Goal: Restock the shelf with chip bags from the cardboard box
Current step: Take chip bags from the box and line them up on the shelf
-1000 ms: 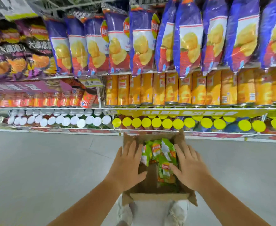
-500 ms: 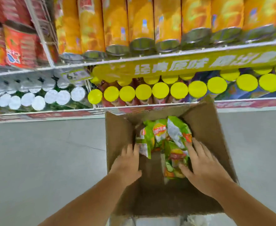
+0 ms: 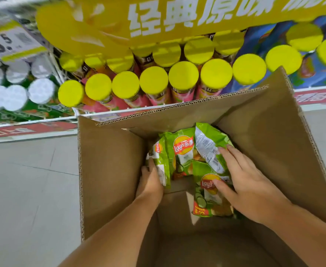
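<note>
An open cardboard box (image 3: 110,170) stands on the floor before the shelf. Several green chip bags (image 3: 183,151) lie at its far end. My left hand (image 3: 150,182) is deep in the box, its fingers against the left edge of the leftmost green bag (image 3: 161,160). My right hand (image 3: 249,184) lies spread over the right-hand green bags (image 3: 206,191), fingers on one and thumb pressing another. Whether either hand has a firm grip is unclear.
The bottom shelf holds chip cans with yellow lids (image 3: 154,79) and white lids (image 3: 40,90). A yellow shelf banner (image 3: 158,18) hangs just above. A price tag (image 3: 6,41) is at the upper left. Grey floor (image 3: 27,189) lies left of the box.
The view has dropped much closer to the box. Both hands have gone deeper inside and now touch the green bags from either side.
</note>
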